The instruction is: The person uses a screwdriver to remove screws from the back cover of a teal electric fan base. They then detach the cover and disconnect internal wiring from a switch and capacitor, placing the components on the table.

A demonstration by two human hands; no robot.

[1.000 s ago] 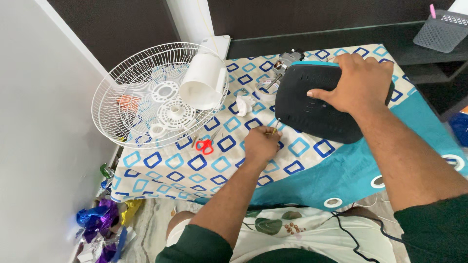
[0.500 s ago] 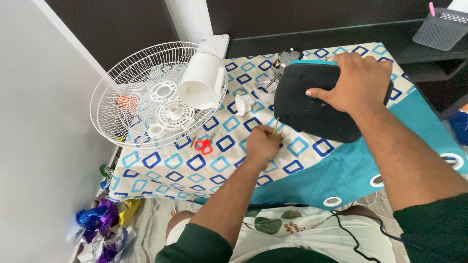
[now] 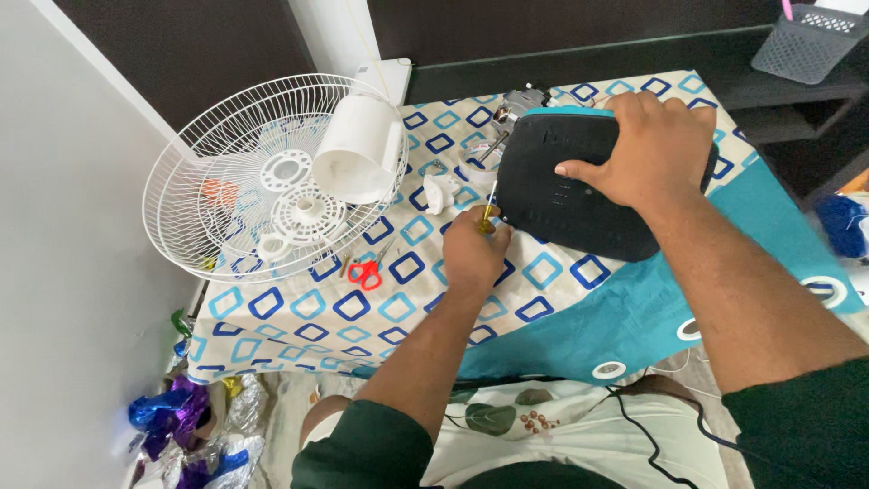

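— Fingers of our left hand are curled tight round a small screwdriver with a yellow handle and thin metal shaft, aren't they?

— Yes, we grip it in a closed fist, shaft pointing up and away from us, its tip close by the near left edge of the dark, rounded plastic fan base.

— And our right hand?

— We lay it flat on top of that base, fingers spread and pressing down, thumb stretched out across the vented surface. It clasps nothing; it only bears on the housing.

— Where does the base sit?

— On the table covered with a cream cloth printed with blue squares, towards the far right, with the metal motor part showing just behind it.

— What lies around?

— Just left of our fist, small red-handled scissors on the cloth. Further left, the white wire fan guard overhangs the table edge, with a white plastic cylinder resting on its rim and white round plastic pieces inside it.
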